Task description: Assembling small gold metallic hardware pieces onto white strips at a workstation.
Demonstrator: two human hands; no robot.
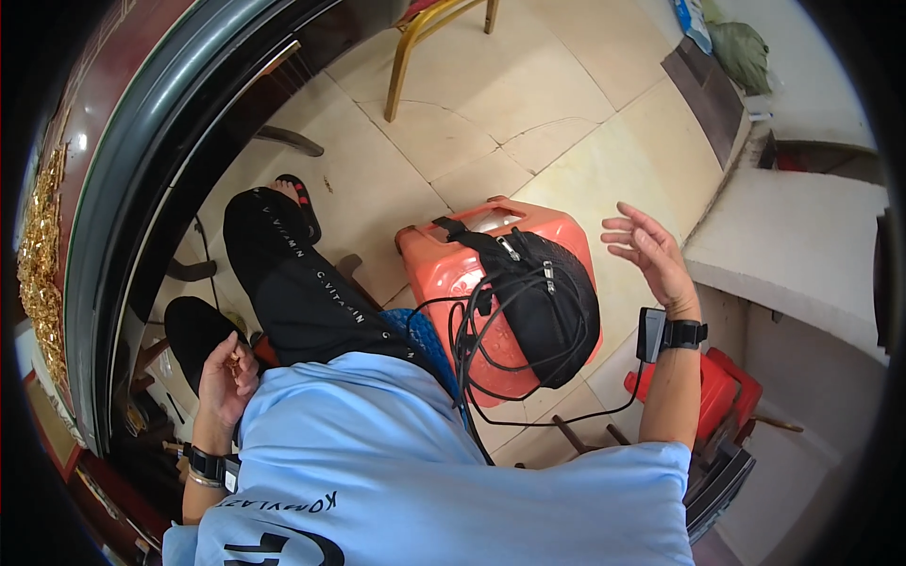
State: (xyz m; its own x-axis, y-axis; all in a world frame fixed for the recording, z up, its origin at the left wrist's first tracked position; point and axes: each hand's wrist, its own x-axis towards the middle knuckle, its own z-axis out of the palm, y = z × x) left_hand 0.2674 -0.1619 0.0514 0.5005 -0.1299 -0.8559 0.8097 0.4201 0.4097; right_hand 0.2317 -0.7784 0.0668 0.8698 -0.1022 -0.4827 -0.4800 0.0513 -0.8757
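Note:
My right hand (653,257) is raised in the air to the right of a red plastic stool (436,264), its fingers spread and nothing in them. A black zippered bag (552,311) lies on the stool, with a loose coil of black cable (464,344) over it. One strand of the cable runs towards the small black device (650,335) on my right wrist. My left hand (226,382) is beside my black-trousered knee with its fingers curled together. Whatever they may hold is too small to make out.
A gold-legged chair (404,66) stands on the tiled floor ahead. Dark cabinet edging (156,189) curves along the left, beside gold foil decoration (42,274). A white ledge (788,250) and red plastic item (722,396) are at right. A green bag (741,55) lies far right.

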